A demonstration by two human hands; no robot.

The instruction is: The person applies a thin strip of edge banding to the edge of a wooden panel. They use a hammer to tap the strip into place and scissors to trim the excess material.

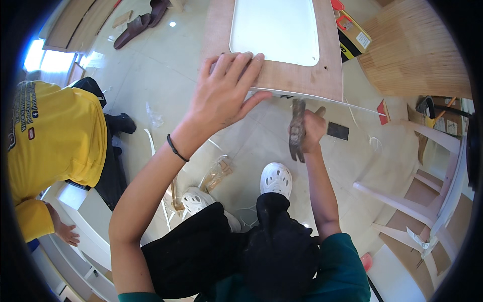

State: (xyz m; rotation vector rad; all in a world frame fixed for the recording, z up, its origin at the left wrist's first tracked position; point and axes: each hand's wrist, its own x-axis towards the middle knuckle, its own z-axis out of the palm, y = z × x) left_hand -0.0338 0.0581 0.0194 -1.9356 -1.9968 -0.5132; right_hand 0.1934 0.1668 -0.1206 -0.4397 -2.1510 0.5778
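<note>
A wooden panel (297, 78) with a white inset tray-like surface (274, 30) stands in front of me at the top. Across its near left part lies my left hand (226, 85), fingers spread flat on the wood and thumb along the near edge. My right hand (314, 128) is closed round a hammer (298, 131), whose claw points down toward me. The hammer's head is just below the panel's near edge, blurred a little; whether it touches the edge I cannot tell. Its handle is mostly hidden by my fist.
To the left a person in a yellow shirt (60, 131) bends near white boards (73, 199). At right are an upturned pale chair frame (397, 201), a wooden board (417, 45) and a yellow-black case (354, 38). A dark rectangle (338, 131), plastic scraps (216, 173) and brown slippers (133, 31) lie on the floor.
</note>
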